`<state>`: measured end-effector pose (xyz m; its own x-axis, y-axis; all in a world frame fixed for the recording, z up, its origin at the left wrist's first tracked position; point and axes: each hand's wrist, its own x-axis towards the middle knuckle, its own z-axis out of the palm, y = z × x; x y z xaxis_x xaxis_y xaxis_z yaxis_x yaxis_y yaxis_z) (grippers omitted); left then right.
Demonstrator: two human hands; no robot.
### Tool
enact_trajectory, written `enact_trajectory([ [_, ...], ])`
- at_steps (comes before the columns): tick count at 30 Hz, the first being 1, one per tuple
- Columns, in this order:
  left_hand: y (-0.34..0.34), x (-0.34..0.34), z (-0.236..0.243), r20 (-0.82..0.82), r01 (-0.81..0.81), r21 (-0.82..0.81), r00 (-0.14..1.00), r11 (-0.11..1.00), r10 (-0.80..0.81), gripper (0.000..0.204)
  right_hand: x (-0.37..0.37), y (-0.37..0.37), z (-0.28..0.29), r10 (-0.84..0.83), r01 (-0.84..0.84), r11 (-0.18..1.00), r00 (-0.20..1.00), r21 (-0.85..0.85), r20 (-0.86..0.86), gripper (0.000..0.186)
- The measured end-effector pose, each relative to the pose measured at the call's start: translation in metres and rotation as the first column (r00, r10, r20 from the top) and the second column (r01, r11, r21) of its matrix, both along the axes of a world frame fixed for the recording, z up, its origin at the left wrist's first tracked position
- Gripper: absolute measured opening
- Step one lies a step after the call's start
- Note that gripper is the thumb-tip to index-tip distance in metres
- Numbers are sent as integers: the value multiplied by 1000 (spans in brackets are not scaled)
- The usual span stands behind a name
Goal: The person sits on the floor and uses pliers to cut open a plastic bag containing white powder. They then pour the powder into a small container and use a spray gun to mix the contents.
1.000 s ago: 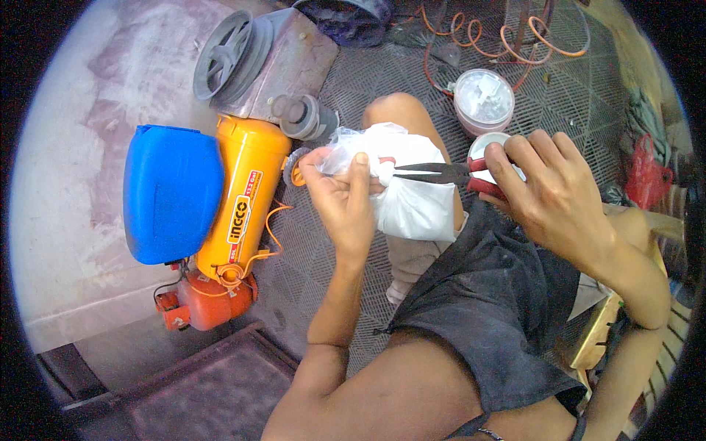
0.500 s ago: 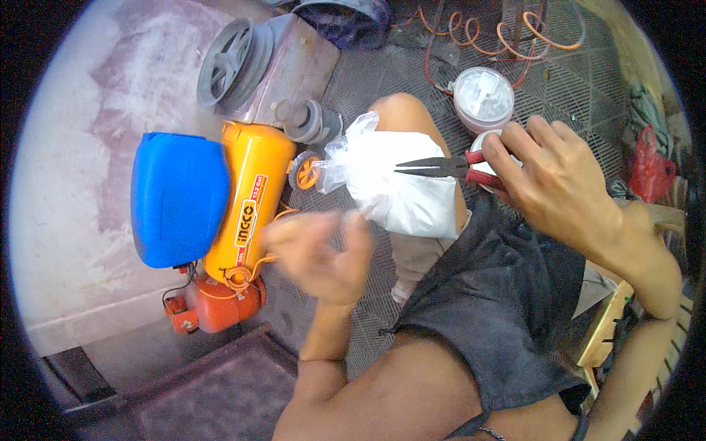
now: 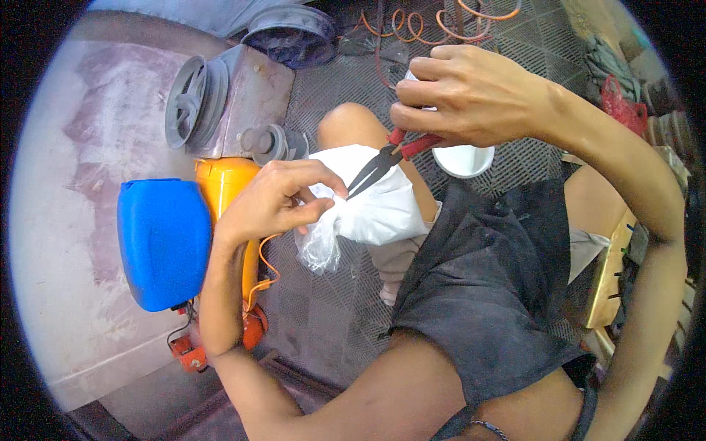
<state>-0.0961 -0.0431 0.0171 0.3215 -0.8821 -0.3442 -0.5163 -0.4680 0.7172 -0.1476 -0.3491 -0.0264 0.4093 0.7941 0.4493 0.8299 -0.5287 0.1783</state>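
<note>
A clear plastic bag filled with white material [image 3: 386, 209] rests against my bent knee, its gathered, crumpled neck hanging toward the lower left. At that neck, the thumb and forefinger of my left hand [image 3: 283, 198] pinch close together on the plastic. My right hand [image 3: 478, 95] grips the red handles of long-nose pliers [image 3: 376, 170]. The dark jaws slant down to the left, and their tips meet the bag's neck right beside my left fingertips. Whether the jaws bite the plastic is too small to tell.
A white tub [image 3: 465, 162] stands just right of the bag. To the left are a blue plastic container [image 3: 163, 242] and a yellow compressor tank [image 3: 220, 187]. Behind lie wheel rims [image 3: 197, 103] and a coiled orange hose [image 3: 408, 28] on the ridged mat [image 3: 338, 81].
My left hand has come up to the bag's neck. The pliers have swung downward and left to the same spot. The bag's neck has turned from upper left to lower left.
</note>
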Motion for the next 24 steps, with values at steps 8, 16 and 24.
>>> enact_trajectory([
  [8, 0, 17, -6, -82, 122, 20, 989, 992, -120, 27, 14, 5, -11, 32, -30, 999, 998, 41, -46, 34],
  [16, 8, 7, -15, 163, 162, -132, 977, 978, -140, 30, 14, 6, -40, 69, -28, 983, 972, 180, -227, 44],
  [24, 15, 8, -22, 47, 65, -115, 997, 991, -60, 29, 8, 5, -53, 38, 41, 979, 924, 197, -380, 39],
])
